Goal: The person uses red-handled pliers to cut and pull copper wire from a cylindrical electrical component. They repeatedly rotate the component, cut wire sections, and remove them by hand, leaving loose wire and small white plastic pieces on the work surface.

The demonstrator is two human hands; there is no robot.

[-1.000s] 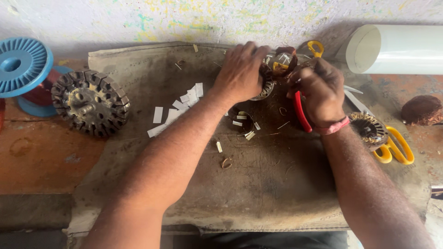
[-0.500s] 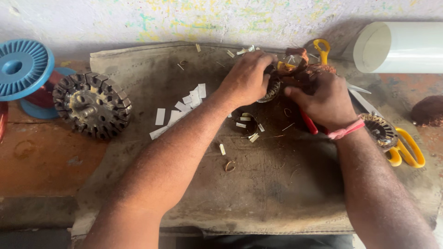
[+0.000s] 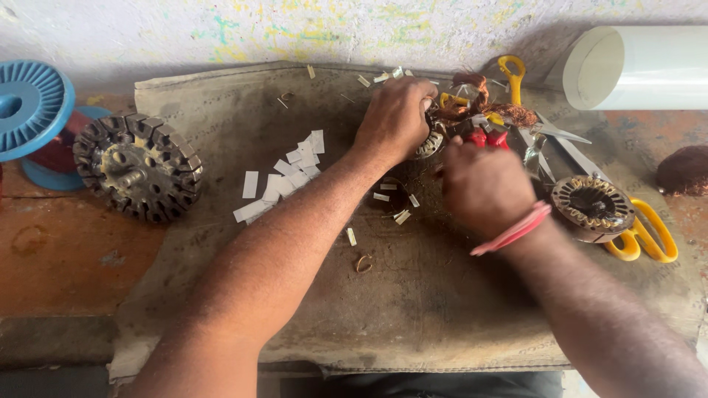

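Left hand [image 3: 394, 118] clamped over the rim of a motor stator [image 3: 431, 141], fingers curled down on it, pinning it to the grey cloth mat [image 3: 413, 309] that covers the surface. Stator mostly hidden under that hand — only a sliver of wound rim showing at its right edge. Right hand [image 3: 483, 184] just right of the stator, closed around a red-handled tool [image 3: 487, 138]; tool tip hidden, so cannot tell what it touches. Pink band at that wrist. Tangle of copper wire [image 3: 479, 103] rising just beyond the stator, touching it or nearly so.

Right of the stator: a second stator [image 3: 594, 206] with copper windings, lying flat, with yellow-handled scissors [image 3: 641, 232] tucked partly under it. Another yellow handle [image 3: 512, 70] beyond the copper tangle. Farther right, at the mat's far edge, a white plastic pipe [image 3: 641, 68] on its side.

Left of the stator: a scatter of white paper strips [image 3: 284, 177] on the mat — then, well apart, a dark laminated core [image 3: 139, 166] with a short shaft, and past it a blue spool [image 3: 29, 110].
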